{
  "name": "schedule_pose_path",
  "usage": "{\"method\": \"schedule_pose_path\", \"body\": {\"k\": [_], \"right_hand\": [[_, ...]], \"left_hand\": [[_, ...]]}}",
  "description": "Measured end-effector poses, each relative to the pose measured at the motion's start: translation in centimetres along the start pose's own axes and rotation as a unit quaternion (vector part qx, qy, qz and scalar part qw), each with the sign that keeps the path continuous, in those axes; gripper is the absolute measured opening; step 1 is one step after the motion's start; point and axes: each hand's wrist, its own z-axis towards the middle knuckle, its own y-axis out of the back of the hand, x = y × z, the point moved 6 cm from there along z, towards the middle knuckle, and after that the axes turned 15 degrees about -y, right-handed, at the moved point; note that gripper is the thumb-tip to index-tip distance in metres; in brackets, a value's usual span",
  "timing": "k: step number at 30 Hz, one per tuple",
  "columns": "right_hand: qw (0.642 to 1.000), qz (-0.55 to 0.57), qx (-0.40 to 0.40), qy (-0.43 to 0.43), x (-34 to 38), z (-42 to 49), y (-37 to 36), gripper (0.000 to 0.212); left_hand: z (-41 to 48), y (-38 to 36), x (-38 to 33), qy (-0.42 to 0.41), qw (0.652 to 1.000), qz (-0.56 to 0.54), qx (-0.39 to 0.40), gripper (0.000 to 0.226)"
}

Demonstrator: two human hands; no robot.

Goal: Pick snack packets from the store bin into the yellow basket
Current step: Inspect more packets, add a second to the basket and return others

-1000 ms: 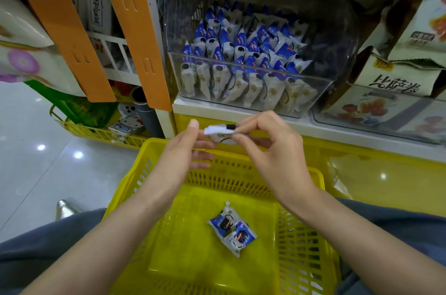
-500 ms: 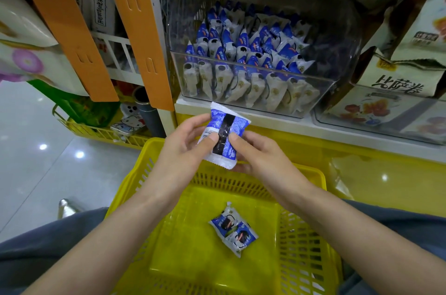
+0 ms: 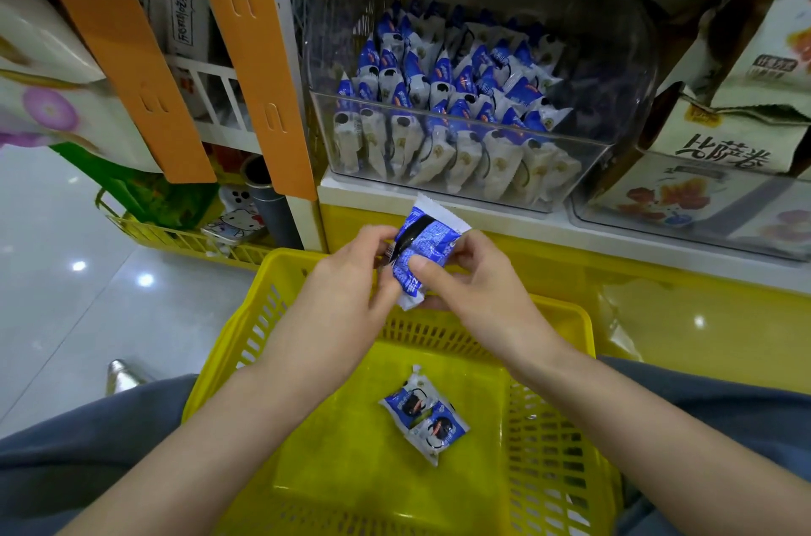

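I hold one blue snack packet (image 3: 423, 248) over the yellow basket (image 3: 245, 329), my left hand (image 3: 346, 276) and right hand (image 3: 476, 283) both pinching it. Two packets (image 3: 423, 419) lie inside.

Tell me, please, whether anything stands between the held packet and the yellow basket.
Nothing visible does. The left hand and right hand pinch the packet above the far rim of the basket, whose top is open. On its floor lie two packets, with bare floor around them.
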Motion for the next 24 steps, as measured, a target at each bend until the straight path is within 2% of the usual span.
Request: {"method": "schedule_pose_path", "body": {"k": [6,10,13,24], "right_hand": [[0.997,-0.073,0.0,0.038,-0.3,-0.4,-0.1,0.026],[0.983,-0.172,-0.032,0.062,-0.6,-0.6,-0.3,0.026],[0.977,-0.196,-0.04,0.071,-0.6,-0.5,-0.5,0.026],[0.939,-0.316,-0.017,0.132,-1.0,-0.9,-1.1,0.029]], "left_hand": [[0.0,0.0,-0.7,-0.016,0.997,0.068,0.042,0.032],[-0.1,-0.2,-0.1,0.025,0.993,0.086,0.074,0.031],[-0.1,-0.6,0.4,0.052,0.992,0.074,0.086,0.031],[0.1,-0.2,0.8,0.012,0.984,0.154,0.084,0.013]]}}
